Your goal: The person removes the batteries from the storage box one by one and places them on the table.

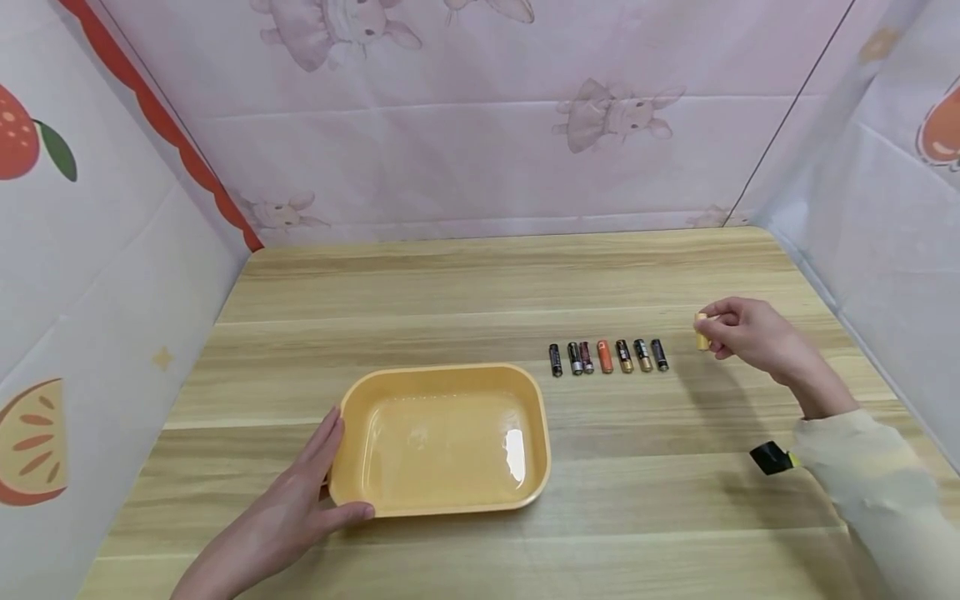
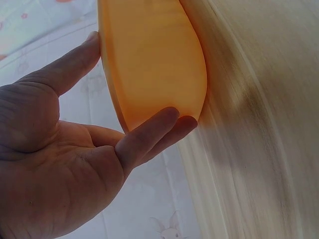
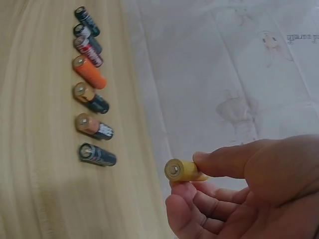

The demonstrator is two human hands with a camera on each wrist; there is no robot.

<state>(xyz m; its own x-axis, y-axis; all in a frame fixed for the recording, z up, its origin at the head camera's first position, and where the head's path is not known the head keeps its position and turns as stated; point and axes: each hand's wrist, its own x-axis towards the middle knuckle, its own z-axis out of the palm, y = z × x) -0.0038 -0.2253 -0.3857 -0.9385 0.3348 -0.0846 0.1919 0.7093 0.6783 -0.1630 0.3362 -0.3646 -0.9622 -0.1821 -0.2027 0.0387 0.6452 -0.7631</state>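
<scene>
A yellow plastic tray [image 1: 442,450] lies on the table at centre left. My left hand [image 1: 300,492] holds its left end, thumb at the near side and fingers along the outer wall; the left wrist view shows them against the tray's wall [image 2: 154,59]. Above the table at the right, my right hand [image 1: 757,337] pinches a yellow battery [image 3: 182,170] between thumb and fingers. Left of that hand, several batteries lie side by side in a row, including an orange battery [image 1: 605,356] and a dark battery [image 1: 659,354] at the row's right end.
Wood-grain table [image 1: 420,292] runs beneath everything. A pink printed cloth [image 1: 480,167] hangs behind it, with white printed cloths at both sides. A small black tag [image 1: 771,458] shows beside the right sleeve [image 1: 870,467].
</scene>
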